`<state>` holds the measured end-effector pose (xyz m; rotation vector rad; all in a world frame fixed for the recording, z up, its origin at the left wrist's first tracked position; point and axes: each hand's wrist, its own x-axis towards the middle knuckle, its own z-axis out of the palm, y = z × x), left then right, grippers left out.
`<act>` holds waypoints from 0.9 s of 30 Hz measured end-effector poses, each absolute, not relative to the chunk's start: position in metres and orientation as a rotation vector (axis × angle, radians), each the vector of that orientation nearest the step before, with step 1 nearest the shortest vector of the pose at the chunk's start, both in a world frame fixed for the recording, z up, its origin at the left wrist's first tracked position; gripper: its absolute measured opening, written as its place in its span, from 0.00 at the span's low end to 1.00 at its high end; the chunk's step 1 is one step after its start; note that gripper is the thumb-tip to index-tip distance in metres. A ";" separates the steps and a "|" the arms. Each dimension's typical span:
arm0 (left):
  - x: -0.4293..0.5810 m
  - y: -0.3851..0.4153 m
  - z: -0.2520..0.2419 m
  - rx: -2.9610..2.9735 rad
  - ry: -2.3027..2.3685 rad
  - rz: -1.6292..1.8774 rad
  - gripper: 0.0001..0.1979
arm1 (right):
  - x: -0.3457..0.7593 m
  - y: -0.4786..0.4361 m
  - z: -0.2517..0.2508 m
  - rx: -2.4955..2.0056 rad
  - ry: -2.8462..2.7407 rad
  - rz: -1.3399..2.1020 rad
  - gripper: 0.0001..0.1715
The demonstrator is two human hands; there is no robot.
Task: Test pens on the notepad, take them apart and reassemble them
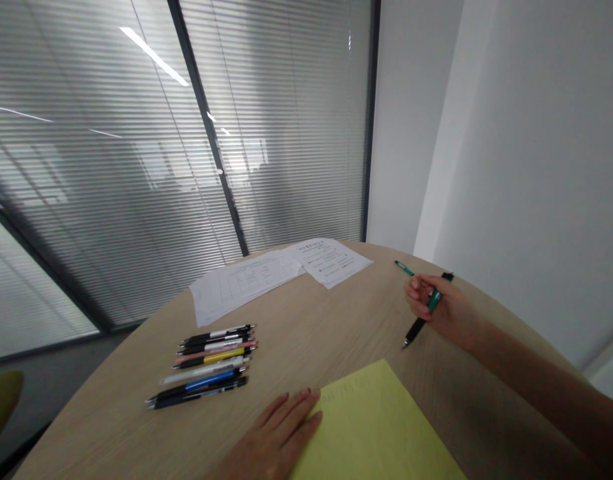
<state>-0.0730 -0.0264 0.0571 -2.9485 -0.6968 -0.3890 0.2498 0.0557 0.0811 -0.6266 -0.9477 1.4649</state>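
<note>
My right hand (439, 307) grips a green and black pen (416, 331), its dark tip slanting down to the left and its clip end rising past the fingers. Just beyond those fingers a second slim green pen (403, 267) shows; my hand hides its other end, and I cannot tell whether it is held or lies on the table. My left hand (281, 433) lies flat, fingers outstretched, along the left edge of a yellow sheet of paper (371, 427). Faint marks run near the sheet's top edge.
A row of several pens (206, 360) lies on the round wooden table (306, 327) at left. Printed white sheets (251, 280) rest at its far edge. Glass with blinds (286, 133) and a white wall (526, 167) stand behind. A yellow-green chair (1, 400) shows at far left.
</note>
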 end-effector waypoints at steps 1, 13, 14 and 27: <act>-0.073 -0.027 0.057 -2.944 -0.702 -0.395 0.30 | 0.250 0.057 0.080 -0.633 -0.937 1.452 0.12; -0.072 -0.028 0.049 -2.916 -0.789 -0.348 0.30 | 0.223 0.047 0.055 -0.956 -1.314 1.480 0.33; -0.072 -0.028 0.049 -2.916 -0.794 -0.340 0.30 | 0.220 0.046 0.053 -0.983 -1.362 1.439 0.30; -0.073 -0.029 0.050 -2.931 -0.791 -0.340 0.32 | 0.202 0.042 0.028 -1.111 -1.504 1.327 0.15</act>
